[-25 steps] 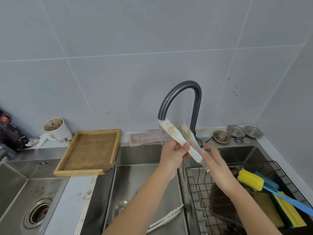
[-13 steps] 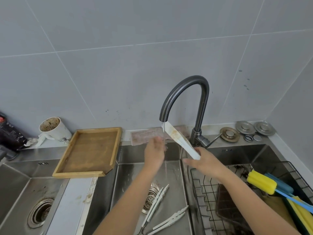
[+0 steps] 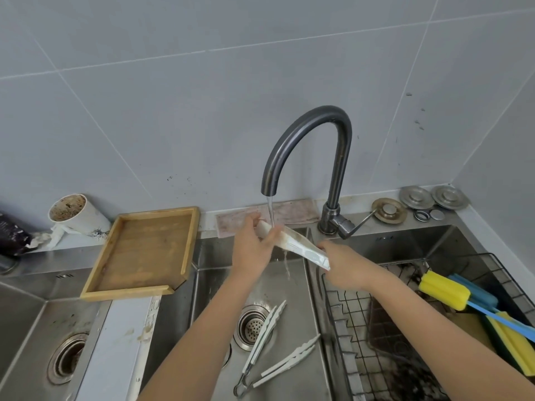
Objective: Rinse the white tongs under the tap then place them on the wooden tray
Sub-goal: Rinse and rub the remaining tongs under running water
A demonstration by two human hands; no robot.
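Since half a second ago you've lowered the white tongs (image 3: 292, 244) flat under the tap (image 3: 307, 146), so water runs along them. Long axis runs left-right, tips leftward. Left hand (image 3: 252, 250) fingers pinch the tips; right hand (image 3: 344, 264) clasps the hinge end. Wooden tray (image 3: 144, 250) waits left.
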